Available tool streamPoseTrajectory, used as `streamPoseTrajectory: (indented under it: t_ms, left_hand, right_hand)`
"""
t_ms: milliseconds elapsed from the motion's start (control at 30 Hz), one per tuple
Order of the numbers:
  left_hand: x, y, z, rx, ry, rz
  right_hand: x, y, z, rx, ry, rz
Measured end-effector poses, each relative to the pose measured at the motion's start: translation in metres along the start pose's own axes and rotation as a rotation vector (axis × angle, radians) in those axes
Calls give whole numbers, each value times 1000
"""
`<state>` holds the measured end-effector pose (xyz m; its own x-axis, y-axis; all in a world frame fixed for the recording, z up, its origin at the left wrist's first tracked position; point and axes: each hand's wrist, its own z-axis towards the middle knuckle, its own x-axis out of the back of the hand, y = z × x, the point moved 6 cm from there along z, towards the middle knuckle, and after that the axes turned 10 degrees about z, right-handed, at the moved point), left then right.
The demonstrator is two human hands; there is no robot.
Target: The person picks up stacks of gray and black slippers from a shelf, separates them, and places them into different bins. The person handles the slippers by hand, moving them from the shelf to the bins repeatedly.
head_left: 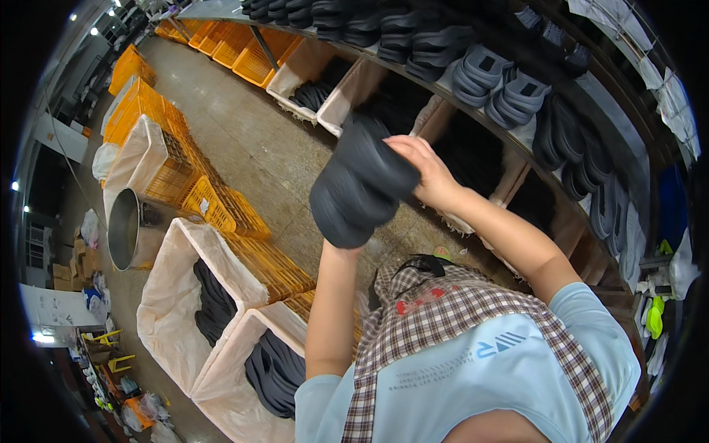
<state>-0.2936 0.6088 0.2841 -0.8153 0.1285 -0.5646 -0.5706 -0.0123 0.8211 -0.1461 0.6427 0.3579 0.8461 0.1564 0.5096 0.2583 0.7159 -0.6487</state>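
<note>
A stack of black shoe soles (353, 184) is held up in front of me, slightly blurred by motion. My right hand (425, 166) is closed on its right edge, with the fingers over the top. Beneath the stack, only the wrist end of my left hand (341, 249) shows. The soles hide its fingers, and the stack rests against it. More dark soles (275, 373) lie in a cloth-lined bin (247, 325) at the lower left, and others (216, 303) fill the lined bin (166, 310) beside it.
On the right, a long bench (443, 81) carries rows of black soles and grey soles (480, 74). Lined bins (284, 85) stand under it. Yellow crates (188, 159) line the left side, near a metal drum (125, 229). Concrete floor (244, 125) runs between.
</note>
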Motion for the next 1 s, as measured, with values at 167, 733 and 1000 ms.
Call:
streamPoseTrajectory:
  t_ms: [167,733,1000]
  left_hand:
    - [3,-18,-5,301,39,-467]
    - [-15,-10,-13,250,90,-415]
    - [-29,-1,-13,240,67,-370]
  right_hand:
    - [1,19,-9,-458,-106,811]
    - [0,-10,-48,-810,23,1079]
    - [-1,-8,-55,-724,-33,1014]
